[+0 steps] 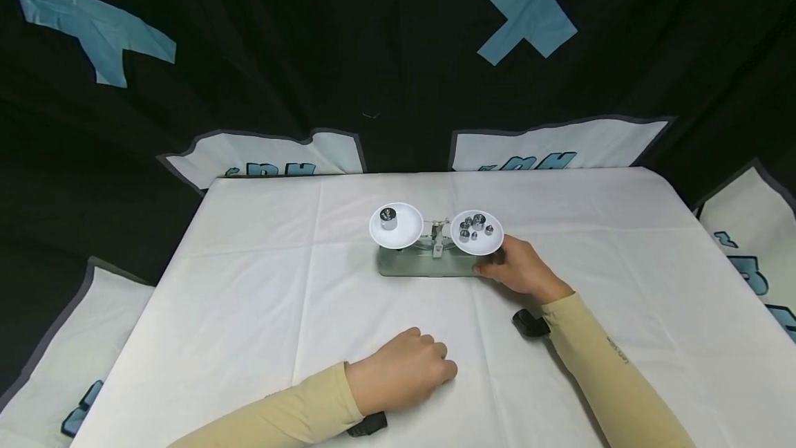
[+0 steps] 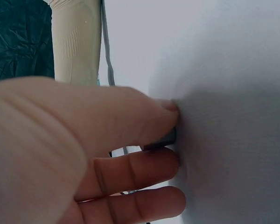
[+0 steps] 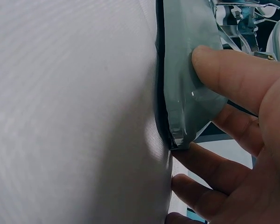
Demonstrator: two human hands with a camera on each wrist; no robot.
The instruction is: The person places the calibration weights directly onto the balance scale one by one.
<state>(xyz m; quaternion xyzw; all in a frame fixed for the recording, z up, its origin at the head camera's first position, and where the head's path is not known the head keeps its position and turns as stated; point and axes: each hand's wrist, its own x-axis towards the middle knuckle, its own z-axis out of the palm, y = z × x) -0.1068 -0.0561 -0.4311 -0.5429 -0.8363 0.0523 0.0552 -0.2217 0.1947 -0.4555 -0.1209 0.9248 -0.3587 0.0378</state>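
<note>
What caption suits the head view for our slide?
Right hand grips the base of a balance scale loaded with weights; left hand rests on the white tablecloth.

A grey balance scale (image 1: 429, 261) is held at its right end by the right hand (image 1: 519, 268), the fingers (image 1: 488, 269) laid against the base. Just above those fingers a white pan (image 1: 491, 244) with several small metal weights (image 1: 475, 227) is seen; far to their left, another pan (image 1: 404, 232) carries one larger weight (image 1: 388, 218). The left hand (image 1: 401, 375) is rested on the white tablecloth (image 1: 249, 282), fingers curled, well apart from the scale.
</note>
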